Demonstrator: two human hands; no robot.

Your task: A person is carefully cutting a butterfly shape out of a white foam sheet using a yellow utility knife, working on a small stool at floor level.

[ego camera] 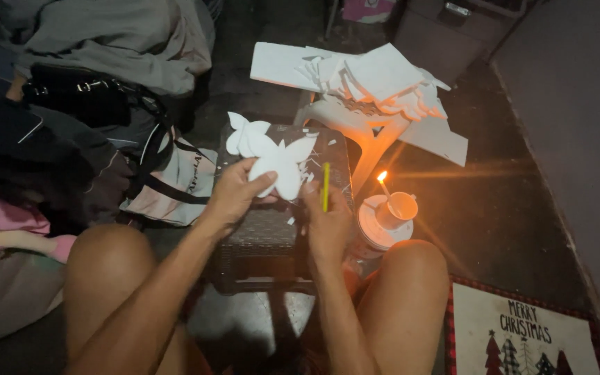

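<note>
A white butterfly cutout (279,167) of flat foam sheet is held level above a dark stool, wings spread toward ten and two o'clock, its lower edge pinched at seven o'clock. At three o'clock from it, just beside its wing, a thin yellow-green cutter (326,186) stands nearly upright, tip pointing up.

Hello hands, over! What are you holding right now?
Left hand grips white butterfly cutout. Right hand holds yellow-green cutter. Lit candle close by.

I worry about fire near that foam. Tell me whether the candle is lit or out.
Lit. The candle shows a bright flame at its tip and throws orange light over the floor and the white stool beside it.
</note>
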